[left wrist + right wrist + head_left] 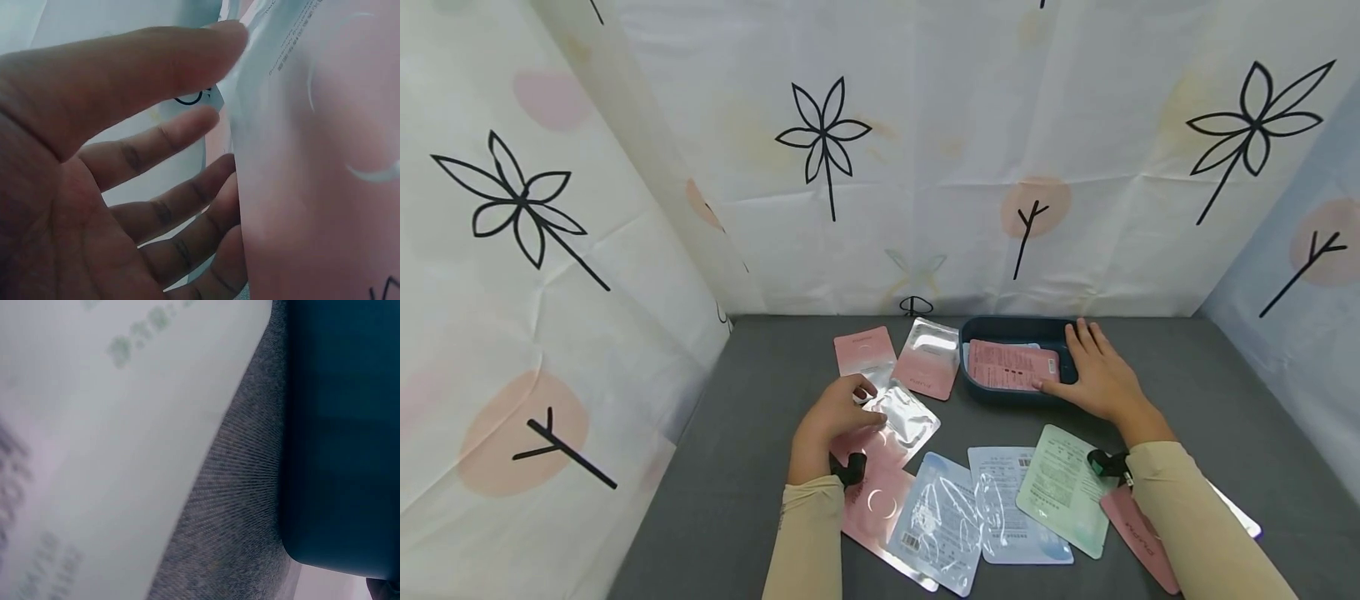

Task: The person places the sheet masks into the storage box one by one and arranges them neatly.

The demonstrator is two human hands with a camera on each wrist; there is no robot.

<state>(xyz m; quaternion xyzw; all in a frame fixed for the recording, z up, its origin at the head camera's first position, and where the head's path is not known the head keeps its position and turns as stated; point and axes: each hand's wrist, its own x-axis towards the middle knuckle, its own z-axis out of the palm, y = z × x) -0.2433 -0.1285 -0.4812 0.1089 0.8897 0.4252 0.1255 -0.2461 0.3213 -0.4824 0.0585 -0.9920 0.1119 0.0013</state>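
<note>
My left hand hovers at a cluster of pink-and-silver sachets, thumb and fingers apart. In the left wrist view, the thumb tip meets the edge of a pink sachet, while some fingertips are hidden behind it. The silver sachet lies beside that hand. My right hand rests on the right end of a dark blue tray, fingers extended along the rim and thumb toward its front. Inside the tray lies a pink sachet over a pale one. The right wrist view shows the tray's outer wall.
Two light blue sachets, a green sachet and a dusky pink one lie nearer me on the grey tabletop. Another pink-and-silver sachet stands left of the tray. Patterned white cloth hangs behind.
</note>
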